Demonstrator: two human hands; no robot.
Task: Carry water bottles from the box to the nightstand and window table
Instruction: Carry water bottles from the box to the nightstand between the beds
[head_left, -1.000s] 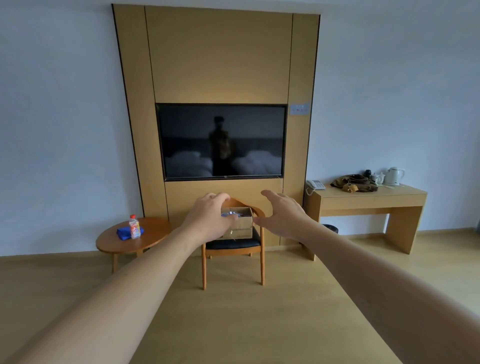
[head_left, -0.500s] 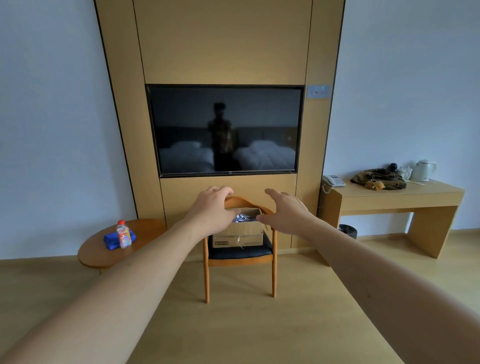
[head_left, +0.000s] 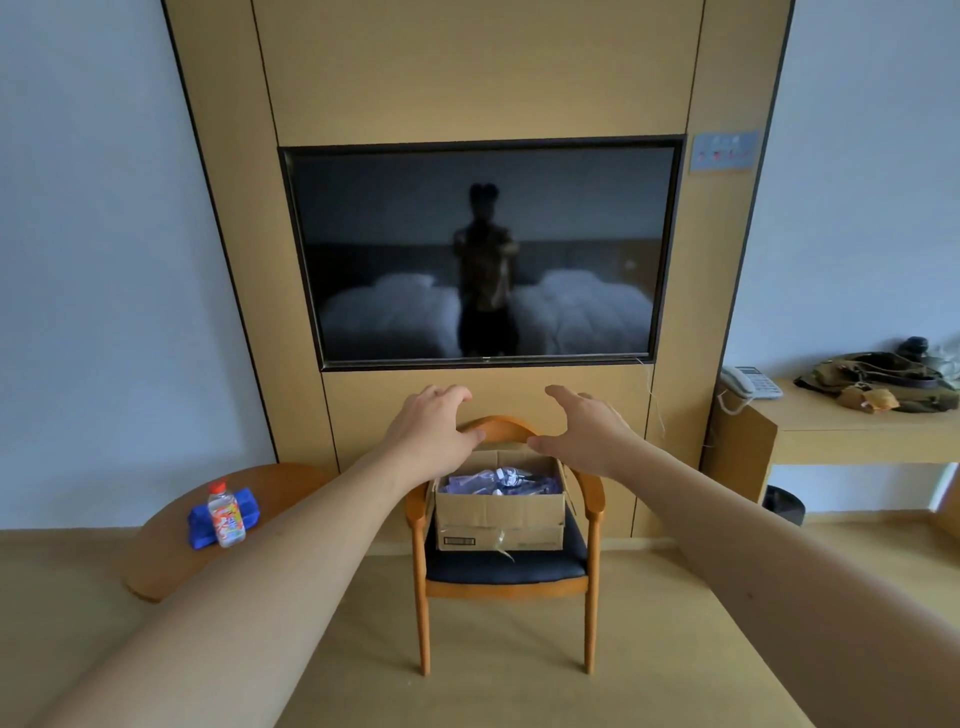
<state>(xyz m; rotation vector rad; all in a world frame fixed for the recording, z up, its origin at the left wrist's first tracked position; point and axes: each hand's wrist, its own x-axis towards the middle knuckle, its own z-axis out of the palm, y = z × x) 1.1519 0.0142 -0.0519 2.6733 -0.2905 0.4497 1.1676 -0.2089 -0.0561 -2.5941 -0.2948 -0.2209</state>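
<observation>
Closer now than a second ago: the chair (head_left: 506, 566) and the box (head_left: 500, 512) fill more of the view, the TV (head_left: 480, 254) has climbed in frame, the desk on the right (head_left: 852, 431) has slid toward the edge, so the walk-up to the pickup point is nearly done. Both arms are stretched forward. Left hand (head_left: 428, 434) has its fingers loosely curled and holds nothing; right hand (head_left: 584, 428) is spread with the thumb out, also holding nothing. Both hang above the box's rear edge, not touching it as far as I can tell. Task status, my read: at the start, nothing carried yet, no nightstand or window table identifiable in view. Water bottles (head_left: 501, 480) sit inside the open box as a shrink-wrapped purple-white bundle; individual units can't be counted through the film. Left to do: reach in, pull bottles out of the wrap, carry them to both destinations. Counts: one cardboard box, on the dark seat cushion; one wooden chair; one round side table (head_left: 171, 566) at left with one orange-labelled drink bottle (head_left: 226, 514) standing just in front of one blue cloth (head_left: 200, 522); one TV; one desk with one phone (head_left: 748, 382) and one pile of brownish fabric (head_left: 878, 382); one dark bin (head_left: 784, 504) under the desk. Two hands, both free.
</observation>
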